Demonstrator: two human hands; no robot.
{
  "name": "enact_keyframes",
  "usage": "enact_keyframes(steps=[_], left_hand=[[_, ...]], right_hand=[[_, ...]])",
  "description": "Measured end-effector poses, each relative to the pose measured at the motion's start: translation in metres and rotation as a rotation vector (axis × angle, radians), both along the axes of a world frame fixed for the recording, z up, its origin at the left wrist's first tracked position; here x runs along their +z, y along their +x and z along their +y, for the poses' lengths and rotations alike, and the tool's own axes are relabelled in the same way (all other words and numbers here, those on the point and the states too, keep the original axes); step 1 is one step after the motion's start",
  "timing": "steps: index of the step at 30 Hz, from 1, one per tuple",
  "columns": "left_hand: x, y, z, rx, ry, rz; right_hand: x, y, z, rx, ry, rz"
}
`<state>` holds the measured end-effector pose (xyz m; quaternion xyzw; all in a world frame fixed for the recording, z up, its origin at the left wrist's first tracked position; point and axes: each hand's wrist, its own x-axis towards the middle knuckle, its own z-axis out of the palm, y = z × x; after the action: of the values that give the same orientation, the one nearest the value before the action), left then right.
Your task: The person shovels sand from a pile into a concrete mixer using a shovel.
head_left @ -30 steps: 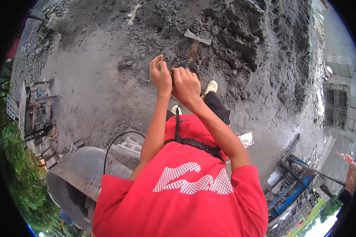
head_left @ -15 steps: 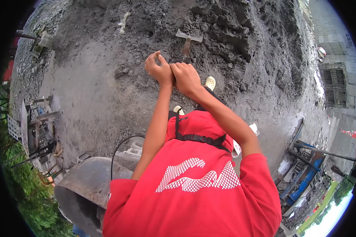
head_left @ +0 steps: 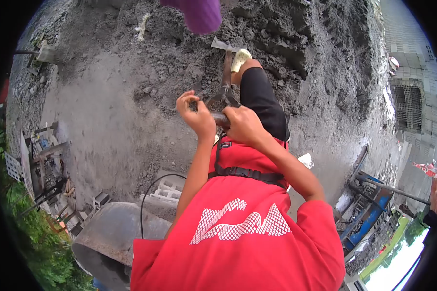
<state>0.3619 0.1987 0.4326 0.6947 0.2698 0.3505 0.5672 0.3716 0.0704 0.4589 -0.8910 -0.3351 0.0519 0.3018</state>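
A shovel stands with its blade edge at the dark, lumpy sand and its handle toward my body. My right hand is wrapped round the right end of the shovel's dark grip. At the grip's left end is my left hand, its palm side against it and its fingers curled up and partly loose. A foot in a pale yellow clog rests at the shovel blade, just right of the shaft.
A purple shape, unclear, enters at the top. A rusty metal drum stands lower left, by a hollow block. Wooden scraps lie far left. A blue metal frame is lower right, a block wall far right.
The right foot has moved forward from near the body to the shovel blade. Both hands and the grip have come lower, toward my waist. The purple shape has appeared at the top.
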Motion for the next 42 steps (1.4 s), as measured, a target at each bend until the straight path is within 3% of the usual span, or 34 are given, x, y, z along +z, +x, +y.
enact_keyframes(steps=[2, 3, 6, 10, 12, 16, 21, 22, 25, 26, 28, 29, 33, 34, 35, 37, 38, 39, 42], left_hand=[[0.003, 0.020, 0.008, 0.025, -0.099, -0.011], [-0.004, 0.043, 0.010, 0.067, 0.054, -0.052], [-0.026, 0.103, 0.010, -0.021, 0.044, -0.065], [-0.078, 0.053, 0.003, -0.082, 0.227, 0.120], [-0.083, 0.029, 0.004, -0.060, 0.073, 0.241], [-0.096, 0.009, 0.017, -0.127, 0.273, 0.522], [-0.114, -0.002, 0.016, -0.205, 0.144, 0.514], [-0.123, -0.008, 0.017, -0.242, -0.005, 0.477], [-0.167, -0.067, 0.010, -0.418, 0.135, 0.649], [-0.199, -0.096, 0.000, -0.455, 0.039, 0.663], [-0.238, -0.153, -0.025, -0.491, 0.084, 0.944], [-0.264, -0.180, -0.035, -0.533, 0.100, 0.956], [-0.326, -0.231, -0.073, -0.434, -0.446, 0.930], [-0.352, -0.226, -0.080, -0.428, -0.546, 0.922], [-0.375, -0.227, -0.091, -0.433, -0.461, 0.970], [-0.365, -0.216, -0.117, -0.567, -0.515, 0.943], [-0.396, -0.217, -0.128, -0.643, -0.686, 0.905], [-0.376, -0.200, -0.147, -0.635, -0.654, 1.072], [-0.349, -0.165, -0.195, -0.704, -0.807, 1.144]], right_hand=[[-0.002, 0.023, 0.005, 0.078, 0.072, -0.017], [-0.005, 0.052, 0.008, 0.051, 0.065, -0.038], [-0.039, 0.097, 0.016, -0.062, 0.071, -0.049], [-0.075, 0.046, 0.006, -0.156, -0.057, 0.032], [-0.079, 0.025, 0.015, -0.214, -0.057, 0.021], [-0.089, 0.011, 0.027, -0.173, -0.219, 0.172], [-0.084, 0.011, 0.046, -0.113, -0.399, 0.374], [-0.098, 0.006, 0.047, -0.115, -0.429, 0.439], [-0.169, -0.043, 0.023, -0.019, -0.409, 0.542], [-0.214, -0.072, 0.007, -0.051, -0.357, 0.413], [-0.253, -0.110, -0.027, -0.071, -0.459, 0.577], [-0.266, -0.124, -0.046, -0.075, -0.502, 0.619], [-0.342, -0.164, -0.145, -0.054, -0.523, 0.566], [-0.343, -0.161, -0.167, -0.050, -0.501, 0.504], [-0.337, -0.152, -0.183, -0.099, -0.459, 0.428], [-0.309, -0.169, -0.225, -0.174, -0.413, 0.355], [-0.308, -0.177, -0.242, -0.169, -0.343, 0.292], [-0.305, -0.187, -0.257, -0.164, -0.355, 0.303], [-0.288, -0.212, -0.292, -0.172, -0.316, 0.358]])
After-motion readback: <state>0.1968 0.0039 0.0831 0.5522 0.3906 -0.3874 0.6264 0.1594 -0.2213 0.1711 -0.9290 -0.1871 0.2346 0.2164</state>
